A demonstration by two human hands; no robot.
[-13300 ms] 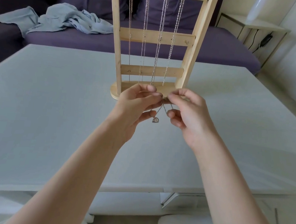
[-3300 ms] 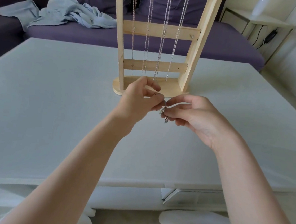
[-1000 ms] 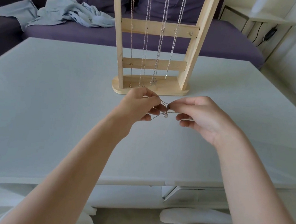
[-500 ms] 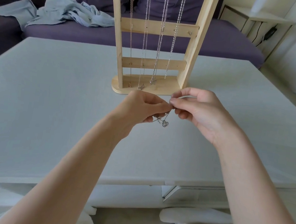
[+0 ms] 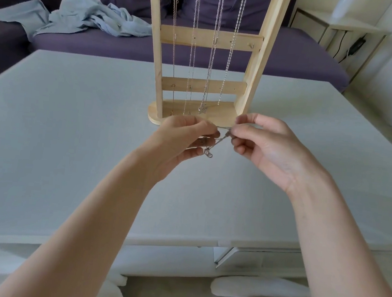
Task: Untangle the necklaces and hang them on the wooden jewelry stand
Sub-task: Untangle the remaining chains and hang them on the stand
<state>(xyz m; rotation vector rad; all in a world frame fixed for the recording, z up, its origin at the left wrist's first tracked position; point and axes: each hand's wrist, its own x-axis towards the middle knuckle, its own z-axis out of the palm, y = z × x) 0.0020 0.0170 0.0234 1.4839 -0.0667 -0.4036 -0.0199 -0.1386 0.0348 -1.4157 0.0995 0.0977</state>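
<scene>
Pinching the necklace (image 5: 217,142), left hand (image 5: 183,140) and right hand (image 5: 265,146) have drawn apart since before

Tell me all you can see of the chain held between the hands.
The chain is thin, silver-grey metal, bunched and tangled. It is held above the table, in front of the stand's base. The left hand and right hand both pinch it, a short stretch taut between them. A small looped clump dangles below.
</scene>
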